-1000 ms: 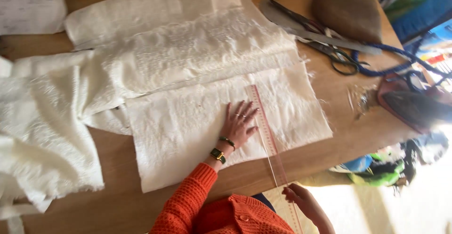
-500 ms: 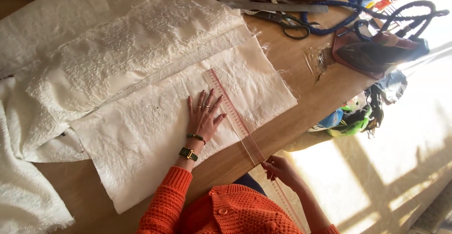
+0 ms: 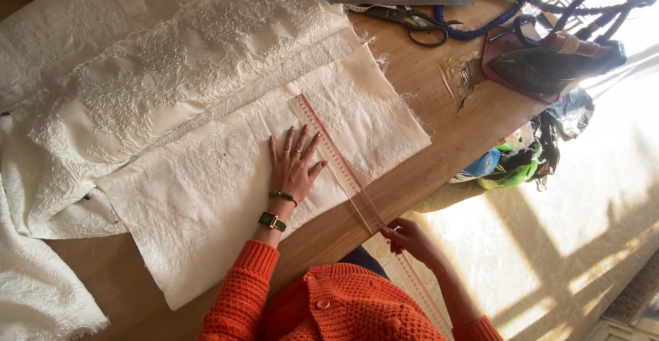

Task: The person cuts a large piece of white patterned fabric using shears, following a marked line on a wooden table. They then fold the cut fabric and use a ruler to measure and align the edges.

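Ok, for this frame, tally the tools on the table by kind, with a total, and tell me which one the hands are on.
Clear ruler: 1, lying on the white fabric; left hand flat beside it, right hand pinching its near end.
Metal ruler: 1
Scissors: 1
Iron: 1
Total: 4

Your clear ruler [image 3: 343, 169] with red markings lies slanted across the cream embossed fabric [image 3: 226, 176], its near end jutting past the tabletop [image 3: 439, 100] edge; the fabric lies spread flat.
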